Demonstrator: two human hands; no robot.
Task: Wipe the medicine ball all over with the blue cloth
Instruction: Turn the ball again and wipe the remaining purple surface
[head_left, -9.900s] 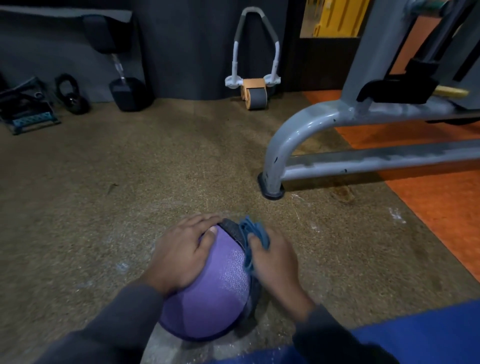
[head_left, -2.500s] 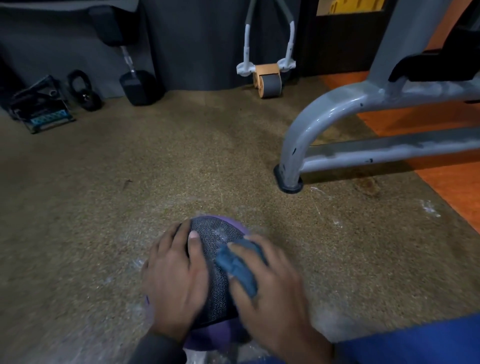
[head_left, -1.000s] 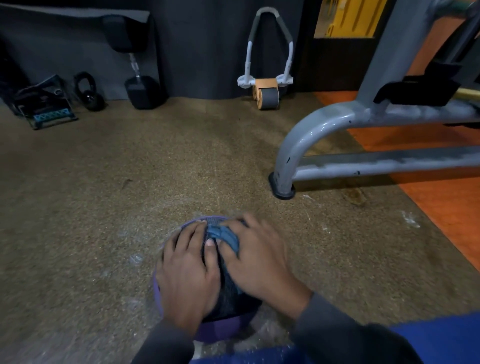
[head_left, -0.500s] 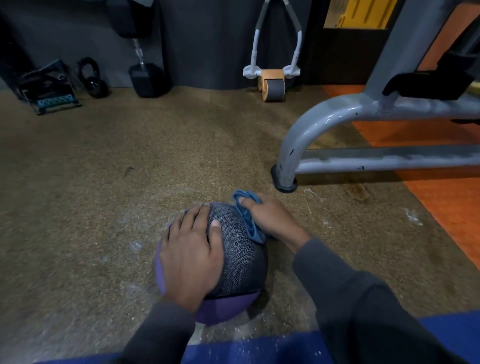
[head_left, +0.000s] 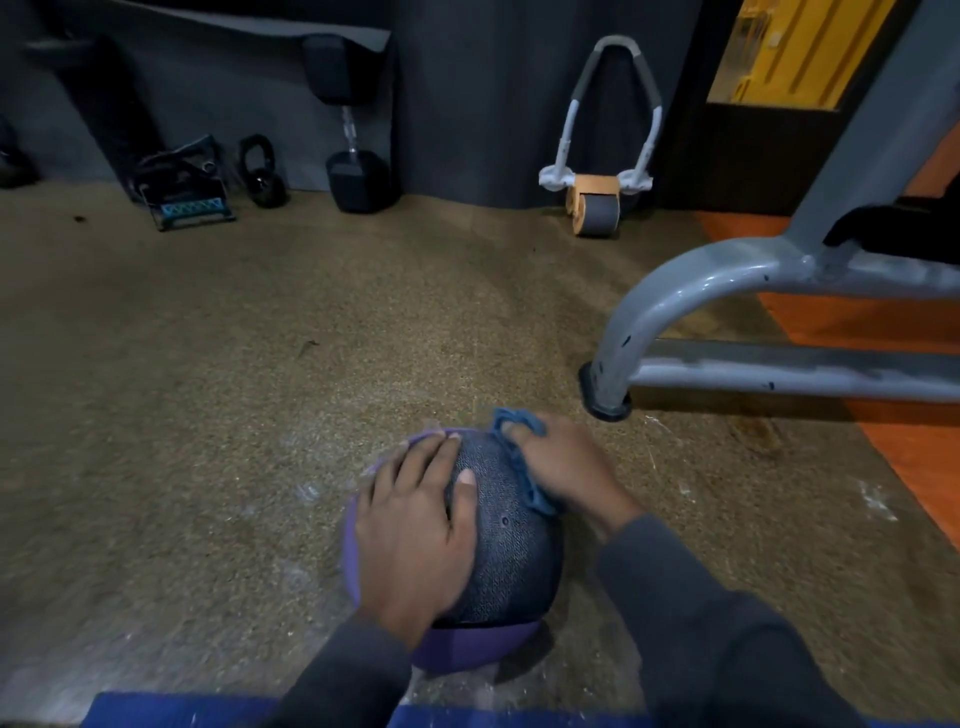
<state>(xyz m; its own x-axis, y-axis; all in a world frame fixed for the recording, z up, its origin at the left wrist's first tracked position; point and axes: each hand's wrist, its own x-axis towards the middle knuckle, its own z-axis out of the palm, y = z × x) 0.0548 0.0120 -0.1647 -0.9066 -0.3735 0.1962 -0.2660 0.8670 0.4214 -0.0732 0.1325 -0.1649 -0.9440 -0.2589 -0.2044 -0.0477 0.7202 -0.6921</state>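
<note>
The medicine ball (head_left: 511, 545), purple with a dark textured panel, sits on the brown floor (head_left: 208, 389) near the grey machine frame (head_left: 675, 301). The left hand (head_left: 415, 525) lies flat on it, fingers straight. The right hand (head_left: 566, 462) presses the blue cloth (head_left: 524, 467) against its far right side, fingers curled over the cloth.

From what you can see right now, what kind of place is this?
Most likely a gym or a home workout room. A dumbbell and a kettlebell stand by the dark wall, an ab roller leans beside them, and a grey machine frame stands on the rubber floor.
</note>
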